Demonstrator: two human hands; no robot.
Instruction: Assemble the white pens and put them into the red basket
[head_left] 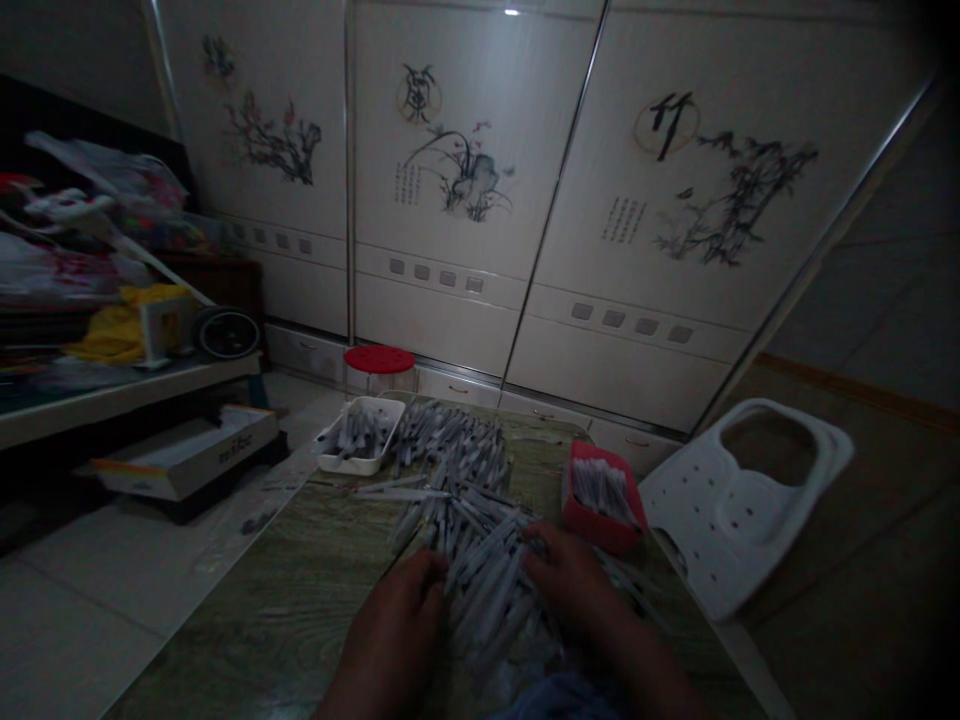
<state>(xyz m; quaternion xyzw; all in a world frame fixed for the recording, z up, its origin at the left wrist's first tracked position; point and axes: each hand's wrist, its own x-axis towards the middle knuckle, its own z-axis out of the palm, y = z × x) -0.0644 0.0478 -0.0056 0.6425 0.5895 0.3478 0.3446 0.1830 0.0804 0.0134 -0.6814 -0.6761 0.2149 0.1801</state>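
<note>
Close by, red tray point(592, 525) flanks stick pile point(465, 530).

Your left hand point(394, 625) and right hand point(574, 580) rest on either side of a pile of grey sticks point(469, 530) on the green table point(300, 600), fingers touching the near end of the pile. Whether either hand grips any sticks you can't tell, too dark. White tray point(358, 435) at the far left of the table holds more sticks; red tray point(604, 495) just beyond your right hand holds some too. White plastic seat point(739, 500) sits off the table's right edge. Red stool point(379, 362) stands behind the table, by the painted cabinet doors point(465, 200).
</note>
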